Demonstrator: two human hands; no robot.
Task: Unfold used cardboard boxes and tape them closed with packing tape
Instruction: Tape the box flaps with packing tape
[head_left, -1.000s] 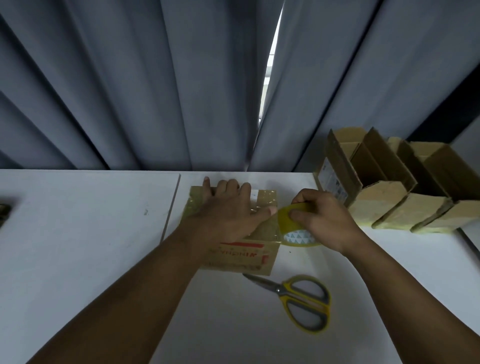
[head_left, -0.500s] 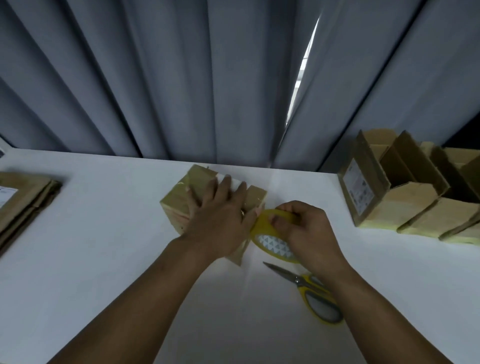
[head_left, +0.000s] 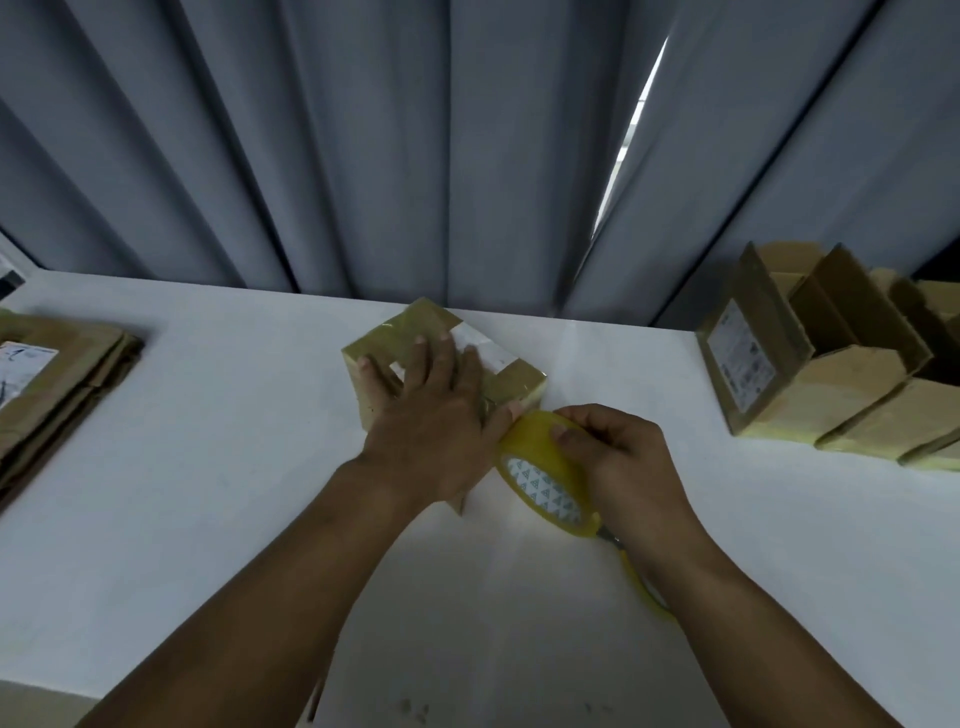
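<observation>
Box (head_left: 415, 325) swung round, left grip (head_left: 431, 415) flat on it, right grip (head_left: 623, 457) clutching tape roll (head_left: 540, 467); seemingly mid-seal, finished boxes (head_left: 831, 400) right edge, flat stack (head_left: 62, 374) left pending.

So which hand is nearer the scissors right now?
Right. The right hand, gripping the tape roll, sits just above the scissors, partly hidden under its wrist; the left hand lies flat on the box, farther left.
</observation>
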